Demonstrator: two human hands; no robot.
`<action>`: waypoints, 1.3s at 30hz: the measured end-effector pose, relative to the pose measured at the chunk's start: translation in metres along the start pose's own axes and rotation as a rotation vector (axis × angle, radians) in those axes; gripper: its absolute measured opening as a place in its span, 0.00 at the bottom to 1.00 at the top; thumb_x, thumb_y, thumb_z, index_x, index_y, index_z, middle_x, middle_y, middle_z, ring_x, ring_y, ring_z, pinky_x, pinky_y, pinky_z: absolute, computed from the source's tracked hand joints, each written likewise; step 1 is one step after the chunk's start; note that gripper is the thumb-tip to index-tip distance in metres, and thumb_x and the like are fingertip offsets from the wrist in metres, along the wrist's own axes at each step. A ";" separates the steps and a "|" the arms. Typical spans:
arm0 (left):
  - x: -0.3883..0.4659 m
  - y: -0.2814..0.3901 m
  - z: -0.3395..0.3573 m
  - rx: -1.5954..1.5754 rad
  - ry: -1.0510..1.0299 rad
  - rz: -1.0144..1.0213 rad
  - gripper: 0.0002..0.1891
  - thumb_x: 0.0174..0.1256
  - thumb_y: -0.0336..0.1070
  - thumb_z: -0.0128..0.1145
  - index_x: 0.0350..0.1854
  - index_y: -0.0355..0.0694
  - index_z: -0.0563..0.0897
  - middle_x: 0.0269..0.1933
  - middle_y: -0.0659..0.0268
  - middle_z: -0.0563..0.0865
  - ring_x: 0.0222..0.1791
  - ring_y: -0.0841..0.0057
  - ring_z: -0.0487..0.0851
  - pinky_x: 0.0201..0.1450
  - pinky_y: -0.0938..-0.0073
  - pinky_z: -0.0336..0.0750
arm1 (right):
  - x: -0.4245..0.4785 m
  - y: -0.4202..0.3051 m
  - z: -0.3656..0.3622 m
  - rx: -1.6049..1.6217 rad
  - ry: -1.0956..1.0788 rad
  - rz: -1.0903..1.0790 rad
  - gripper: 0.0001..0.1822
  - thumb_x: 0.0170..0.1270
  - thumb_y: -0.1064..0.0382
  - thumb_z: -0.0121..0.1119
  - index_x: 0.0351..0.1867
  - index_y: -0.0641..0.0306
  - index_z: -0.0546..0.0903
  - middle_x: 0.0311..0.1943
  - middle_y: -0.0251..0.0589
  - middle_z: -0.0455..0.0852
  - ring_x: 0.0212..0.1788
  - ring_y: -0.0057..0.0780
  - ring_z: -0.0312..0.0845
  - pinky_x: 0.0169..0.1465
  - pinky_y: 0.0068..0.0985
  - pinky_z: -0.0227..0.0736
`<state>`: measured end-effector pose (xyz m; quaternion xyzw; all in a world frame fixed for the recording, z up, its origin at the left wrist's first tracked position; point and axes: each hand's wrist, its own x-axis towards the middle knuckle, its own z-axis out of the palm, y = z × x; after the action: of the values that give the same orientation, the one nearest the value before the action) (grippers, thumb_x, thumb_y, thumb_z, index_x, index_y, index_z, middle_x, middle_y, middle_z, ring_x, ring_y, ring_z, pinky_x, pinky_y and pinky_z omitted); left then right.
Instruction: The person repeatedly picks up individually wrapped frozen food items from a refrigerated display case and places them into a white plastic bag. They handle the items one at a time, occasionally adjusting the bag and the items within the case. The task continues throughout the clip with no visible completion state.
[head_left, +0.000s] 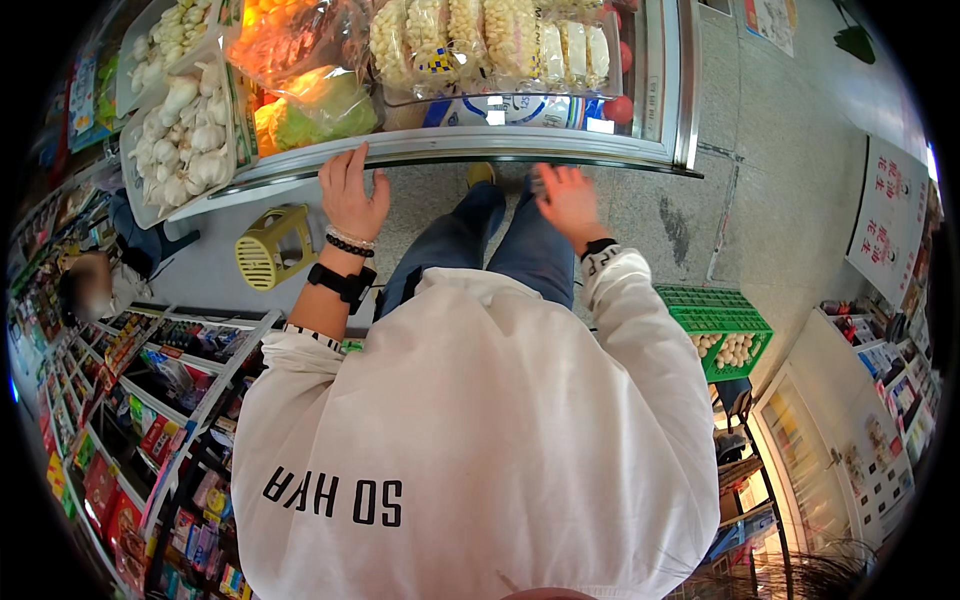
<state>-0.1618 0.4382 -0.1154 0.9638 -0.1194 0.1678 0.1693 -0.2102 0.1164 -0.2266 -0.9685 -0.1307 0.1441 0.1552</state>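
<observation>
My left hand (354, 193) rests its fingertips on the front metal frame (450, 144) of a glass display case. Its fingers are apart and it holds nothing. Bead bracelets and a black wrist strap are on that arm. My right hand (568, 201) is blurred, just below the case's edge and over my jeans, with no object visible in it. Inside the case, near my left hand, lies a plastic-wrapped lettuce or cabbage (326, 112). Farther right is a tray of packaged corn cobs (454, 41), above a blue and white package (517, 111).
Left of the case are plastic bins of garlic bulbs (184, 139). A yellow plastic stool (276, 247) stands on the floor. Stocked shelves (157, 405) fill the lower left, with a person (90, 285) beyond. A green crate of eggs (712, 322) sits at right, near a printed sign (889, 217).
</observation>
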 end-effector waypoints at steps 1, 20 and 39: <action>0.001 0.000 0.000 -0.001 0.003 0.004 0.22 0.52 0.31 0.60 0.52 0.37 0.79 0.46 0.56 0.79 0.48 0.57 0.75 0.53 0.60 0.69 | 0.007 -0.016 0.005 0.041 0.039 -0.023 0.30 0.46 0.59 0.66 0.56 0.54 0.74 0.42 0.36 0.76 0.48 0.38 0.71 0.47 0.39 0.70; 0.000 -0.003 -0.001 0.021 -0.019 0.041 0.23 0.51 0.30 0.59 0.53 0.36 0.79 0.47 0.56 0.80 0.48 0.57 0.75 0.51 0.61 0.70 | 0.000 0.016 0.027 -0.114 0.015 0.189 0.22 0.54 0.65 0.57 0.54 0.55 0.75 0.50 0.34 0.72 0.48 0.43 0.74 0.45 0.44 0.75; -0.003 0.013 0.006 0.083 -0.028 -0.124 0.22 0.51 0.31 0.59 0.52 0.39 0.77 0.50 0.55 0.76 0.53 0.55 0.71 0.58 0.57 0.65 | -0.084 0.156 -0.040 0.730 0.772 0.864 0.29 0.56 0.57 0.65 0.56 0.71 0.72 0.50 0.52 0.80 0.51 0.46 0.77 0.56 0.36 0.69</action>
<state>-0.1664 0.4245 -0.1177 0.9778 -0.0546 0.1484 0.1377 -0.2425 -0.0624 -0.2230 -0.8015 0.3892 -0.1279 0.4357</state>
